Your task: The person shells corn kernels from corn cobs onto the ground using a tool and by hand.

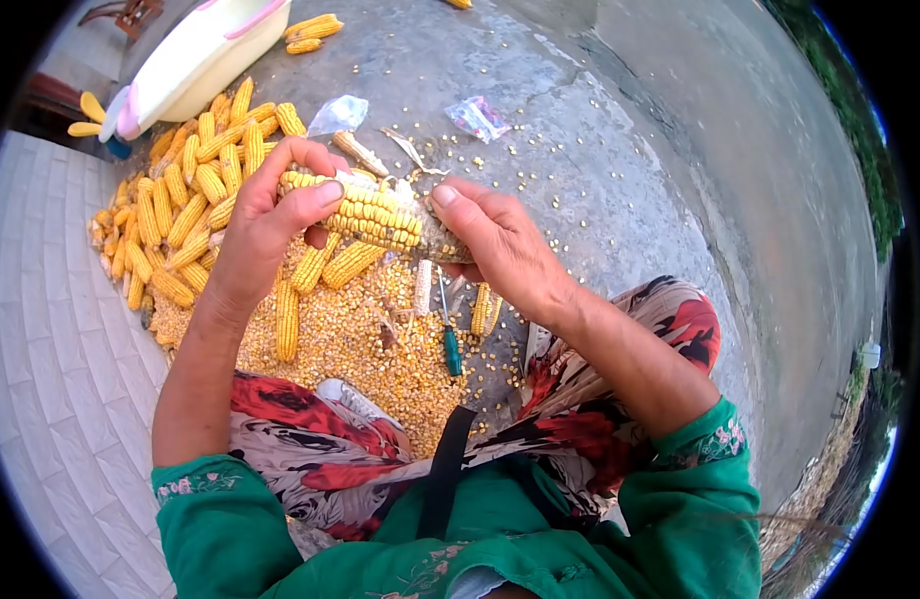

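Note:
An ear of corn (365,215) is held up between my two hands, part of its kernels gone along the upper side and the right end. My left hand (280,195) grips its left end, thumb lying on the kernels. At the darker right end, my right hand (495,235) is closed round the ear with its thumb on top. Below lie loose kernels (345,324), a bare cob (423,288) and a screwdriver (451,344) with a green handle. Several whole ears (287,319) rest on the kernels.
A large heap of yellow ears (185,215) lies at the left, beside a pale plastic tub (195,65) with pink trim. Two plastic bags (338,115) and scattered kernels are on the concrete floor (619,190). A tiled wall (65,329) borders the left side.

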Demonstrator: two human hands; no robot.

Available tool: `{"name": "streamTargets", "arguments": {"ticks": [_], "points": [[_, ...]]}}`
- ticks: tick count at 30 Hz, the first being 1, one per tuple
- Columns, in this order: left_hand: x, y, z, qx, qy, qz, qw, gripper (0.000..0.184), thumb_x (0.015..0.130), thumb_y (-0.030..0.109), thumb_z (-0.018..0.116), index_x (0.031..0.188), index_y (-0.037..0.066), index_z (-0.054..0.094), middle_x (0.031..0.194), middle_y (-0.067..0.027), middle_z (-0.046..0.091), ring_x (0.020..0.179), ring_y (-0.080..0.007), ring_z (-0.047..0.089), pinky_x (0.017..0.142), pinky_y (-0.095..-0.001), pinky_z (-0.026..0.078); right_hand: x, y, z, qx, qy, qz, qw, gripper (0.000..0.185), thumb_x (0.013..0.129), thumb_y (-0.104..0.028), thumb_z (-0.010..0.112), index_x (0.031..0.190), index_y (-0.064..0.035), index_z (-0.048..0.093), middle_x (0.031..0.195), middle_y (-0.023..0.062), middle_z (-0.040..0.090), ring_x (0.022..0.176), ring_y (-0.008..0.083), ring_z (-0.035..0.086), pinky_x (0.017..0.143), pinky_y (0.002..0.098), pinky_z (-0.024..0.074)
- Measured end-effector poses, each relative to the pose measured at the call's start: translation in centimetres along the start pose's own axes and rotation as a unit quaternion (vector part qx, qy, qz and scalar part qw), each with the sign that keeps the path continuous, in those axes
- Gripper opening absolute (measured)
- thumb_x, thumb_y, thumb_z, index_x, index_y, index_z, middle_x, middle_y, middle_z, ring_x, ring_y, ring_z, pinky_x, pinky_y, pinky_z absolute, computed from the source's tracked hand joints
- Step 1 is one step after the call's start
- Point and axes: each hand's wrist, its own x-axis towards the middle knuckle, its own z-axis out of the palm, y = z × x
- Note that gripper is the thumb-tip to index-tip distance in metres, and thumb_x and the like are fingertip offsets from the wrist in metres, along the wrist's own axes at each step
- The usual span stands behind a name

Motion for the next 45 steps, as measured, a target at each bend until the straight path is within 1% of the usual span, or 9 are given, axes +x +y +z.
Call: {"name": "streamTargets", "arguments": {"ticks": [4,8,11,18,20,35,37,41,45], "points": [[-0.3,0.3,-0.4,0.036,-0.020,-0.005,0.999,0.015,0.082,0.019,0.056,0.091,0.010,0.049,0.097,-0.0018,0.054,0.073,-0.0046,0.049,0.057,-0.0184,0.041,0.1,-1.2,-0.9,0.018,-0.107,0.121,0.987,0.052,0.092,-0.051,0.039,0.103,-0.0026,0.055,0.079,0.0008,0.053,0.059,0.0070,0.051,0.052,0.0214,0.0427],[-0.3,0.3,0.2,0.070,-0.066,-0.037,0.995,0.015,0.082,0.019,0.055,0.092,0.011,0.048,0.100,-0.0021,0.054,0.074,-0.0043,0.049,0.057,-0.0184,0.041,0.0,-1.2,0.3,-0.096,-0.054,0.050,0.993,0.048,0.090,-0.048,0.045,0.096,-0.0022,0.056,0.071,0.0019,0.052,0.056,0.0079,0.050,0.050,0.0227,0.0403],[-0.4,0.3,0.6,0.056,-0.074,-0.052,0.994,0.015,0.083,0.020,0.055,0.092,0.010,0.048,0.097,-0.0017,0.054,0.073,-0.0038,0.048,0.056,-0.0180,0.040,0.1,-0.5,0.4,-0.190,-0.049,-0.016,0.980,0.053,0.089,-0.048,0.048,0.097,0.0028,0.057,0.069,0.0177,0.054,0.067,0.0244,0.055,0.063,0.0387,0.0429],[-0.3,0.0,0.8,0.043,-0.061,-0.086,0.994,0.016,0.082,0.020,0.055,0.092,0.010,0.048,0.098,-0.0020,0.054,0.073,-0.0044,0.047,0.057,-0.0184,0.040,0.2,0.8,0.6,-0.131,-0.018,-0.002,0.991,0.051,0.092,-0.045,0.043,0.091,0.0039,0.057,0.066,0.0134,0.056,0.061,0.0213,0.054,0.059,0.0365,0.0425],[-0.5,-0.1,1.0,0.045,-0.069,-0.063,0.995,0.016,0.082,0.019,0.055,0.093,0.010,0.048,0.100,-0.0027,0.053,0.074,-0.0046,0.047,0.057,-0.0182,0.040,0.3,0.6,0.1,-0.075,-0.002,0.080,0.994,0.051,0.095,-0.044,0.034,0.085,0.0002,0.058,0.058,0.0028,0.051,0.044,0.0096,0.045,0.043,0.0271,0.0338],[-0.5,-0.3,1.0,0.056,-0.090,-0.075,0.992,0.017,0.085,0.026,0.049,0.093,0.011,0.048,0.100,-0.0012,0.051,0.082,-0.0057,0.048,0.060,-0.0201,0.042,0.5,0.4,0.3,-0.089,-0.060,0.071,0.992,0.061,0.089,-0.055,0.041,0.097,0.0036,0.058,0.065,0.0069,0.053,0.053,0.0128,0.053,0.047,0.0283,0.0435],[-0.5,-0.4,1.2,0.033,-0.062,-0.078,0.994,0.017,0.085,0.024,0.055,0.092,0.009,0.051,0.077,0.0027,0.049,0.063,-0.0040,0.047,0.054,-0.0175,0.040,0.6,-0.1,-0.1,-0.072,-0.073,0.094,0.990,0.060,0.090,-0.053,0.041,0.099,0.0035,0.059,0.066,0.0065,0.054,0.054,0.0123,0.053,0.046,0.0272,0.0434],[-0.5,-0.6,1.2,0.032,-0.068,-0.059,0.996,0.017,0.085,0.024,0.055,0.092,0.009,0.051,0.077,0.0029,0.048,0.064,-0.0039,0.047,0.053,-0.0180,0.041,0.4,0.2,-0.1,-0.042,-0.061,0.089,0.993,0.062,0.091,-0.052,0.040,0.107,0.0060,0.056,0.069,0.0068,0.055,0.055,0.0121,0.053,0.043,0.0248,0.0435],[-0.5,0.1,1.1,0.056,-0.079,-0.090,0.991,0.018,0.084,0.026,0.050,0.094,0.011,0.049,0.098,0.0006,0.051,0.082,-0.0054,0.048,0.060,-0.0202,0.042,0.3,-0.1,0.2,-0.014,-0.073,0.101,0.992,0.071,0.086,-0.058,0.046,0.113,0.0074,0.052,0.072,0.0082,0.056,0.058,0.0140,0.054,0.045,0.0250,0.0434]]}}
